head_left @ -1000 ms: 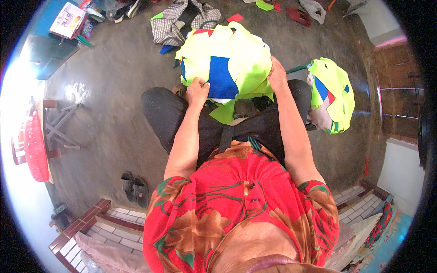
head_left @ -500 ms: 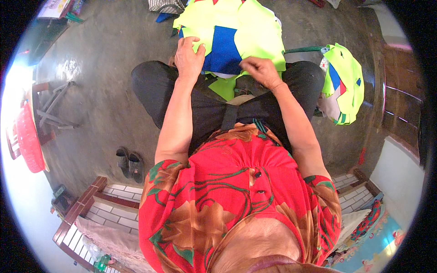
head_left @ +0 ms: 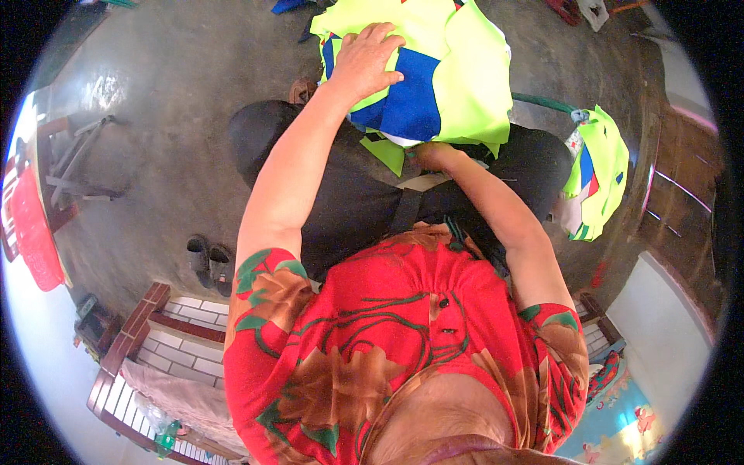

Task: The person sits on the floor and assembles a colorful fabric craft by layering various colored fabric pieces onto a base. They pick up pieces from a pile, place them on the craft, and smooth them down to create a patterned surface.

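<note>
A heap of cut fabric pieces (head_left: 477,74), bright yellow-green with blue and some red, sits in front of me between my knees. My left hand (head_left: 364,62) lies on the upper left of this heap with its fingers spread, over the border of a yellow-green piece and a blue piece (head_left: 415,89). Below the heap's near edge, close to my lap, is my right hand (head_left: 438,157). Its fingertips are partly hidden beside the fabric, and what they hold, if anything, does not show. A small yellow-green scrap (head_left: 385,153) hangs just left of it.
On the right stands a second bundle of yellow-green, blue and red fabric (head_left: 604,174), with a green bar (head_left: 542,101) leading toward it. Dark shoes (head_left: 208,262) rest on the concrete floor (head_left: 163,155) at left, near a folding stand (head_left: 77,167) and a red basin (head_left: 37,232). Behind me is a tiled bench (head_left: 182,349).
My left hand has moved forward and right, flattening onto the heap. My right hand has dropped from the heap's front to below its near edge. The whole view has shifted slightly.
</note>
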Available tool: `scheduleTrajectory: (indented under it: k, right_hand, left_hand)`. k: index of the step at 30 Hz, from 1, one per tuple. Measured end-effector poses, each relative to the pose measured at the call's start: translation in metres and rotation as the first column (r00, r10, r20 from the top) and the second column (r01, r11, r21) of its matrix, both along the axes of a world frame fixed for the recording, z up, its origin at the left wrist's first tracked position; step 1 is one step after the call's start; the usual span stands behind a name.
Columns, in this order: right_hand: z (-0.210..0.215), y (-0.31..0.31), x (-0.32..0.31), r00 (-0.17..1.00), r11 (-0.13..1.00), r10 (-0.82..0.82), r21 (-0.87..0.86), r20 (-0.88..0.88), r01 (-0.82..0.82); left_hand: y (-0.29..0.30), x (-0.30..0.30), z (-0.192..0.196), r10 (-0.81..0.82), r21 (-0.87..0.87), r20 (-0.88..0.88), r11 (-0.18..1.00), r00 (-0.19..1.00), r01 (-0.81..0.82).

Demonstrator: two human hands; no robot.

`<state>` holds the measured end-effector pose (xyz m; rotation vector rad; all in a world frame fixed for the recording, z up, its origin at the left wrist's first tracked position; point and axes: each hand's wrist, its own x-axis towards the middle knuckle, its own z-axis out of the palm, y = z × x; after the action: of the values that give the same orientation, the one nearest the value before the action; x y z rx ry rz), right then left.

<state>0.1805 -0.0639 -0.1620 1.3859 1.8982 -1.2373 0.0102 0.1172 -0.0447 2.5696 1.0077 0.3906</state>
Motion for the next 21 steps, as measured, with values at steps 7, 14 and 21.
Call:
scheduleTrajectory:
  k: [7, 14, 21]
  right_hand:
    - [-0.073, 0.006, -0.015, 0.985, 0.985, -0.171, 0.024, -0.023, 0.172]
    - [-0.08, 0.036, -0.011, 0.969, 0.97, -0.244, 0.012, 0.037, 0.244]
    - [-0.101, 0.073, 0.046, 0.905, 0.923, -0.384, 0.079, 0.185, 0.376]
  left_hand:
    - [0.011, -0.009, 0.015, -0.037, -0.089, -0.034, 0.995, 0.999, 0.034]
    - [0.01, -0.014, 0.019, -0.05, -0.174, -0.003, 0.984, 0.999, 0.048]
    - [0.021, -0.018, 0.023, -0.096, -0.268, -0.012, 0.959, 0.995, 0.089]
